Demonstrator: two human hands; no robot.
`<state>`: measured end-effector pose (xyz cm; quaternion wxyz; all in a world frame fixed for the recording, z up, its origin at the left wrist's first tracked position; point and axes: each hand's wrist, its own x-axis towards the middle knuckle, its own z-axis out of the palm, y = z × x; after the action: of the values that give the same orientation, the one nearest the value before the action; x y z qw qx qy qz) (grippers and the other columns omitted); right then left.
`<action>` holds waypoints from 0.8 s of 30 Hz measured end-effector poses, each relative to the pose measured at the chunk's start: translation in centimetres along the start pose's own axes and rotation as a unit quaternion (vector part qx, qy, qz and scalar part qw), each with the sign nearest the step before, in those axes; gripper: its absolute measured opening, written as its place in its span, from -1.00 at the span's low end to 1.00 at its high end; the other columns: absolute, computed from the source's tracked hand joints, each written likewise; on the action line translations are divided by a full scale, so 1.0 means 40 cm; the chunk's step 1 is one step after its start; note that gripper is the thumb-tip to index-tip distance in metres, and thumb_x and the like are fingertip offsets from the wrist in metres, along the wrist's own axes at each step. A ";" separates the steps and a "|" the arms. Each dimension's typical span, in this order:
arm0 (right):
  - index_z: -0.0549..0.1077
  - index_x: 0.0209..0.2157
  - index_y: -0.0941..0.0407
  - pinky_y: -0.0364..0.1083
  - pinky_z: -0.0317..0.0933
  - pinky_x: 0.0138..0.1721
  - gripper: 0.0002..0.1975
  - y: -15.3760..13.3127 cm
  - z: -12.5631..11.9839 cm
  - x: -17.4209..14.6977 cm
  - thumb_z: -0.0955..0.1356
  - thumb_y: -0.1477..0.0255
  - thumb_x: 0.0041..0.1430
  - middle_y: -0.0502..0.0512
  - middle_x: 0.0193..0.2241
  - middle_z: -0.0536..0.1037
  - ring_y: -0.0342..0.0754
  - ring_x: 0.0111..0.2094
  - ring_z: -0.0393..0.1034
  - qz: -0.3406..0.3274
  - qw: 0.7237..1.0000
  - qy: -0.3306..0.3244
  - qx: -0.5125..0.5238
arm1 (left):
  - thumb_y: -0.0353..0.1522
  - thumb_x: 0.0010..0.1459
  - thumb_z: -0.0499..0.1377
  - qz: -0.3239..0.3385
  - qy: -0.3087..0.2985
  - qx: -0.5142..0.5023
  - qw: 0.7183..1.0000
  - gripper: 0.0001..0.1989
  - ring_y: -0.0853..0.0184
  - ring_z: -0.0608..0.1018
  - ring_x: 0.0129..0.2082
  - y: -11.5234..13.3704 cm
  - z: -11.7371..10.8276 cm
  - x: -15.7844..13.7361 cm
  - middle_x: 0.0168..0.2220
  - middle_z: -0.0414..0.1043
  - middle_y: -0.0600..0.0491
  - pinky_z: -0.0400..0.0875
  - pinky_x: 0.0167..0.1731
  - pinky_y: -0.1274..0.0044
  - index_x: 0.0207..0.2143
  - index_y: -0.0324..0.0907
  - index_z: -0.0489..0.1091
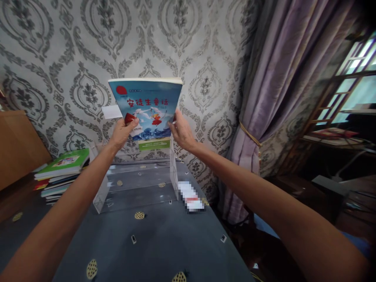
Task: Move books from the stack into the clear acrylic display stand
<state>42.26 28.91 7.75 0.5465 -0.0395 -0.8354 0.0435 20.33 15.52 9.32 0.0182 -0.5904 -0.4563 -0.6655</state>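
Observation:
A blue paperback book point(151, 109) with red Chinese characters on its cover is held upright in front of me, its cover facing me. My left hand point(125, 129) grips its left edge, thumb on the cover. On the opposite edge my right hand point(180, 129) is closed, thumb on the front as well. The fingers behind the book are hidden. Below and behind it stands a clear plastic rack point(174, 172) with two upright side panels. A small white card or paper point(111, 112) shows beside the book's left edge.
A stack of books point(64, 164) with a green one on top lies left of the rack. A blurred-out white item point(190, 197) lies right of it. The grey patterned cloth point(158, 243) covers the table. Behind are wallpaper and a tied purple curtain point(264, 98).

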 end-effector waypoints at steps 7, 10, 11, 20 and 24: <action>0.19 0.03 0.01 0.22 0.33 -0.06 -0.78 0.026 0.007 0.001 0.18 0.33 0.38 0.18 -0.18 0.42 0.16 -0.17 0.34 0.037 0.999 0.002 0.012 | 0.01 0.01 0.30 0.010 -0.012 0.097 0.995 -0.50 0.47 0.19 -0.56 0.037 -0.006 0.016 -0.59 0.08 0.19 0.22 -0.53 0.59 -0.59 -0.15 0.19; 0.19 0.02 0.00 0.21 0.33 -0.06 -0.78 0.029 0.011 -0.006 0.18 0.31 0.38 0.18 -0.16 0.43 0.15 -0.18 0.34 0.044 0.999 0.006 0.025 | 0.00 0.01 0.30 0.019 -0.017 0.117 0.993 -0.51 0.46 0.17 -0.55 0.040 -0.005 0.029 -0.58 0.07 0.18 0.17 -0.55 0.60 -0.58 -0.15 0.20; 0.19 0.01 0.00 0.21 0.33 -0.06 -0.79 0.029 0.012 -0.007 0.18 0.30 0.39 0.17 -0.15 0.43 0.14 -0.18 0.34 0.046 0.998 0.007 0.030 | 0.01 0.00 0.30 0.021 -0.021 0.118 0.993 -0.52 0.46 0.18 -0.55 0.039 -0.004 0.033 -0.57 0.08 0.18 0.16 -0.55 0.60 -0.57 -0.15 0.21; 0.19 -0.03 0.01 0.19 0.37 -0.10 -0.83 0.045 0.024 0.006 0.19 0.34 0.38 0.13 -0.22 0.41 0.11 -0.22 0.37 0.046 0.999 0.019 0.023 | 0.06 0.01 0.29 0.062 -0.022 0.082 0.994 -0.52 0.38 0.38 -0.50 0.016 0.014 0.058 -0.50 0.31 0.12 0.40 -0.47 0.54 -0.40 -0.17 0.36; 0.19 -0.01 0.01 0.20 0.36 -0.08 -0.81 0.061 0.025 0.024 0.19 0.32 0.39 0.13 -0.22 0.43 0.11 -0.22 0.39 0.043 0.999 0.007 0.024 | 0.01 0.05 0.29 0.069 -0.019 0.094 0.993 -0.57 0.38 0.38 -0.49 0.006 0.010 0.065 -0.51 0.29 0.14 0.42 -0.43 0.53 -0.41 -0.17 0.36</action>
<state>41.01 31.39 7.93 0.5511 -0.0627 -0.8276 0.0863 20.00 16.97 11.52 0.1108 -0.6287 -0.4752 -0.6055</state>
